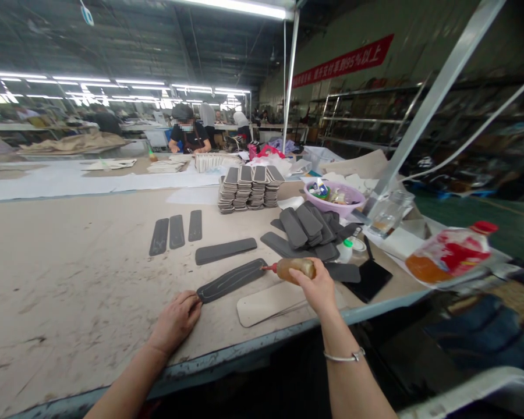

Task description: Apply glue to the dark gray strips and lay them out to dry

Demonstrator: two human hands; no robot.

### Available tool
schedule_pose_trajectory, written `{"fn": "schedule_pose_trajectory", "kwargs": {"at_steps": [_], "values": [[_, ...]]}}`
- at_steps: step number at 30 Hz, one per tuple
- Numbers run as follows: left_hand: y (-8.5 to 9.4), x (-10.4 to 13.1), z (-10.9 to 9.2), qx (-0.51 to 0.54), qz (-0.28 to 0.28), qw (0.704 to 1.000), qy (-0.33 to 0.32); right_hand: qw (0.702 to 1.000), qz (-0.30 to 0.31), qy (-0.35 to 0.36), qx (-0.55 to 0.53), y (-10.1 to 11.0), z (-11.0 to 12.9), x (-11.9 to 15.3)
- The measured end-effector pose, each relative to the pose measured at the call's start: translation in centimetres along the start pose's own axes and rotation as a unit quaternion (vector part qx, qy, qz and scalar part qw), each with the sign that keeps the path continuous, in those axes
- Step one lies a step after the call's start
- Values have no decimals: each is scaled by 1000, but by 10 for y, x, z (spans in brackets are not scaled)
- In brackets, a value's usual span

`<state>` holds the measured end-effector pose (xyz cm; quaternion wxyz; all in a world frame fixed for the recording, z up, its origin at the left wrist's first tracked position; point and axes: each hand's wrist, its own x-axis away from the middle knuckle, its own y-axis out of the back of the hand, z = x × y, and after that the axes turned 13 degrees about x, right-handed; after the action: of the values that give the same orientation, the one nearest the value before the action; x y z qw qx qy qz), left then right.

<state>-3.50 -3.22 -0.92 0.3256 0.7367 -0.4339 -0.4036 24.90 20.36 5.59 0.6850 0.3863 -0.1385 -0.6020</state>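
In the head view, my right hand [318, 290] is wrapped round a squeeze bottle [294, 270] of amber liquid, tipped sideways. Its red nozzle meets the far right end of a long dark grey strip [233, 280] with rounded ends. A thin, shiny line of liquid runs along this strip near its edges. My left hand [179, 320] has its fingers closed at the strip's near left end, holding it against the table. Just right of the strip lie pale strips [266, 305], partly under my right hand. Another dark strip [226, 251] rests behind.
Three shorter dark pieces [176, 231] lie to the left. Behind stand stacks of edged strips [250, 189]; a loose pile of dark strips [305, 227] is at right. Beyond are a purple basin [332, 205], a glass jar [390, 214], a red-capped jug [452, 253] and a co-worker [187, 137].
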Motion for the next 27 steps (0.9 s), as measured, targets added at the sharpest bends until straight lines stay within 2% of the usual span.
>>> {"fn": "schedule_pose_trajectory", "kwargs": {"at_steps": [5, 7, 9, 11, 13, 16, 18, 21, 22, 25, 27], "values": [[-1, -1, 4, 26, -8, 1000, 4, 999, -1, -5, 36, -1, -1, -2], [0, -1, 2, 36, -12, 999, 8, 1000, -19, -15, 3, -1, 2, -2], [1, 0, -3, 46, -10, 999, 15, 994, -46, -50, -83, 0, 6, -2], [2, 2, -8, 59, -12, 998, 24, 970, -56, -109, -208, 1, 8, -3], [4, 2, -8, 69, -34, 996, 38, 930, -61, -152, -328, 1, 8, -6], [23, -2, 3, 66, -84, 992, 65, 885, -58, -182, -425, 0, 3, -11], [52, -7, 16, 46, -106, 989, 94, 871, -45, -183, -454, 0, 0, -12], [118, -27, 44, -42, -128, 971, 198, 864, -26, -177, -471, -2, -1, -11], [143, -36, 54, -87, -135, 954, 255, 864, -19, -176, -472, -4, 1, -10], [215, -66, 87, -142, -168, 923, 316, 863, 8, -184, -470, -8, 9, -9], [251, -82, 107, -192, -196, 890, 363, 868, 23, -183, -461, -11, 14, -8]]}}
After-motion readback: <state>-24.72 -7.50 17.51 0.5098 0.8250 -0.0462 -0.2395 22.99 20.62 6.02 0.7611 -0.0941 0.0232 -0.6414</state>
